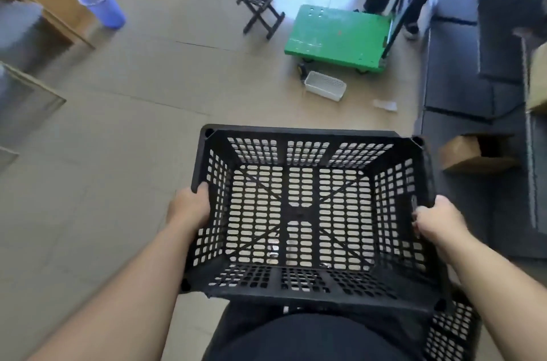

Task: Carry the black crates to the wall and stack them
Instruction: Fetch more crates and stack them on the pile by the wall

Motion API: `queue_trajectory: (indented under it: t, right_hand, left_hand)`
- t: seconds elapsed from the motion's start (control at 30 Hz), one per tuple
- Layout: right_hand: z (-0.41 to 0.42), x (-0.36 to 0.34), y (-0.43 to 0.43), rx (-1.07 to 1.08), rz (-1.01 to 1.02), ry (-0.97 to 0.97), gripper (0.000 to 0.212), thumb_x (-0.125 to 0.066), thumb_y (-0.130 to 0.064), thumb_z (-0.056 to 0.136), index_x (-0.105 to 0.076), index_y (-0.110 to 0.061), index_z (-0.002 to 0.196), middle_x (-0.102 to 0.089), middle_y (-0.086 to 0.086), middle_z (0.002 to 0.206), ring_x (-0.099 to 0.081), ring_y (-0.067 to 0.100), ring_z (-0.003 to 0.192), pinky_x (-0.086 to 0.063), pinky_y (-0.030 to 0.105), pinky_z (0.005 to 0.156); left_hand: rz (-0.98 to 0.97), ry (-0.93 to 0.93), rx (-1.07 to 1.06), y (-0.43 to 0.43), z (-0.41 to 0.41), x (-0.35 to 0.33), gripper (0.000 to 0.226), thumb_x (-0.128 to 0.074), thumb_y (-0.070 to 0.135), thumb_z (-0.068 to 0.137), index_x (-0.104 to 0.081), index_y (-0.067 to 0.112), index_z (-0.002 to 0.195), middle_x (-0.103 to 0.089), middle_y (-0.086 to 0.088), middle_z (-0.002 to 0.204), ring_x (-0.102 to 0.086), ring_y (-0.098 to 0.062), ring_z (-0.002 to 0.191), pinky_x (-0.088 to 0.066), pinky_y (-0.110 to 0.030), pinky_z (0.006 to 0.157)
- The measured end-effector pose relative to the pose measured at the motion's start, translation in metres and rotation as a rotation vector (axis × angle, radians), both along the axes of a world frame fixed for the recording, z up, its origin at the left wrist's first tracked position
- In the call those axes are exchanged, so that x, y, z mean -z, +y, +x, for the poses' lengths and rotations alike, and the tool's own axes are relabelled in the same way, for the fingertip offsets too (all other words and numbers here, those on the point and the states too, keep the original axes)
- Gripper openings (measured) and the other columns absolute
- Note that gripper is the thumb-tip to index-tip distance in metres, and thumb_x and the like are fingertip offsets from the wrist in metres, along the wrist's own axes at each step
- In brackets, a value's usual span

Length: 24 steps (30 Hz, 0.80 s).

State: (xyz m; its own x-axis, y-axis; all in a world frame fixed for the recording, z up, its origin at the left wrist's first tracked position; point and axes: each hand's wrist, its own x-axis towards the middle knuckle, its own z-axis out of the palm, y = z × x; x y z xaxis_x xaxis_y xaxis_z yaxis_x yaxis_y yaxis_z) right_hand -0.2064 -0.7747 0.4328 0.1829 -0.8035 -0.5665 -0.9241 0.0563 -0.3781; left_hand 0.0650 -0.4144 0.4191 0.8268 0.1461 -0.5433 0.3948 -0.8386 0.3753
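- the left hand (189, 206) and right hand (438, 218) grip opposite rims of a black crate (307, 212), held over the floor (118, 153) at the person's waist.
- tiles show through its slotted base.

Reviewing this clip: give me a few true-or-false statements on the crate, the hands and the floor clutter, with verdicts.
1. The left hand and right hand each grip a side of the black crate. True.
2. The crate is full. False: it is empty.
3. The white basket sits on the green cart. False: it lies on the floor beside the cart.
4. A blue bin stands on the floor. True.
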Motion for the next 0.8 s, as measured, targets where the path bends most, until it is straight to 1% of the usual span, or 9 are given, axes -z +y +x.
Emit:
queue_trajectory:
  t: [0.13, 0.2, 0.23, 0.33, 0.4, 0.47, 0.53, 0.63, 0.8]
  right_hand:
    - [0.043, -0.019, 0.029, -0.218, 0.019, -0.075, 0.016, -0.051, -0.016, 0.092, -0.063, -0.009, 0.1, -0.069, 0.015, 0.089, -0.065, 0.033, 0.075, -0.054, 0.04, 0.066]
    - [0.069, -0.033, 0.055, -0.339, 0.027, -0.112, 0.015, -0.05, -0.014, 0.097, -0.063, -0.006, 0.1, -0.067, 0.014, 0.085, -0.062, 0.029, 0.069, -0.046, 0.033, 0.057]
    - [0.08, -0.037, 0.071, -0.397, 0.021, -0.116, 0.016, -0.05, -0.014, 0.098, -0.063, -0.005, 0.101, -0.067, 0.015, 0.086, -0.062, 0.03, 0.07, -0.045, 0.033, 0.057]
    - [0.117, -0.052, 0.122, -0.548, -0.02, -0.147, 0.016, -0.05, -0.01, 0.096, -0.06, -0.002, 0.105, -0.068, 0.022, 0.095, -0.064, 0.036, 0.079, -0.052, 0.039, 0.065]
    - [0.139, -0.059, 0.162, -0.657, -0.043, -0.147, 0.016, -0.05, -0.006, 0.096, -0.059, -0.001, 0.108, -0.066, 0.022, 0.097, -0.061, 0.035, 0.078, -0.048, 0.036, 0.064]
    - [0.158, -0.067, 0.208, -0.763, -0.065, -0.16, 0.015, -0.051, -0.004, 0.097, -0.058, 0.0, 0.11, -0.062, 0.022, 0.099, -0.059, 0.035, 0.084, -0.046, 0.037, 0.072]
    - [0.171, -0.074, 0.257, -0.862, -0.102, -0.15, 0.015, -0.052, -0.005, 0.097, -0.057, -0.001, 0.111, -0.062, 0.023, 0.101, -0.059, 0.036, 0.088, -0.047, 0.037, 0.077]
    - [0.195, -0.078, 0.332, -1.003, -0.115, -0.13, 0.017, -0.053, -0.008, 0.095, -0.055, -0.001, 0.111, -0.065, 0.025, 0.101, -0.064, 0.039, 0.088, -0.047, 0.037, 0.073]
    - [0.226, -0.09, 0.456, -1.186, -0.165, -0.121, 0.014, -0.051, -0.007, 0.094, -0.046, -0.007, 0.106, -0.058, 0.019, 0.087, -0.06, 0.037, 0.084, -0.046, 0.037, 0.071]
  left_hand:
    - [0.055, -0.047, -0.195, 0.07, -0.046, -0.036, 0.066, -0.038, 0.06, 0.095, -0.07, 0.005, 0.111, -0.074, -0.018, 0.108, -0.068, -0.04, 0.099, -0.054, -0.049, 0.094]
    - [0.069, -0.061, -0.319, 0.113, -0.067, -0.047, 0.063, -0.04, 0.058, 0.098, -0.07, 0.004, 0.111, -0.074, -0.018, 0.107, -0.069, -0.04, 0.098, -0.055, -0.048, 0.093]
    - [0.052, -0.061, -0.384, 0.137, -0.078, -0.046, 0.066, -0.04, 0.06, 0.095, -0.07, 0.004, 0.111, -0.074, -0.017, 0.107, -0.07, -0.04, 0.097, -0.056, -0.049, 0.092]
    - [-0.023, -0.075, -0.572, 0.209, -0.106, -0.042, 0.067, -0.042, 0.063, 0.088, -0.07, 0.006, 0.108, -0.076, -0.014, 0.099, -0.072, -0.039, 0.09, -0.059, -0.052, 0.088]
    - [-0.07, -0.1, -0.661, 0.25, -0.127, -0.05, 0.059, -0.045, 0.057, 0.091, -0.072, 0.005, 0.1, -0.075, -0.011, 0.085, -0.073, -0.038, 0.084, -0.061, -0.052, 0.086]
    - [-0.095, -0.128, -0.722, 0.292, -0.148, -0.06, 0.052, -0.046, 0.05, 0.097, -0.071, 0.004, 0.095, -0.073, -0.009, 0.078, -0.072, -0.035, 0.077, -0.061, -0.051, 0.084]
    - [-0.099, -0.138, -0.779, 0.337, -0.169, -0.068, 0.049, -0.046, 0.045, 0.101, -0.07, 0.004, 0.093, -0.071, -0.009, 0.076, -0.069, -0.033, 0.073, -0.061, -0.051, 0.084]
    - [-0.096, -0.159, -0.861, 0.41, -0.195, -0.077, 0.051, -0.043, 0.046, 0.1, -0.068, 0.003, 0.096, -0.072, -0.013, 0.081, -0.067, -0.032, 0.069, -0.062, -0.051, 0.08]
    - [-0.083, -0.202, -0.985, 0.513, -0.228, -0.094, 0.049, -0.042, 0.042, 0.099, -0.066, -0.001, 0.095, -0.069, -0.013, 0.078, -0.061, -0.029, 0.062, -0.06, -0.048, 0.075]
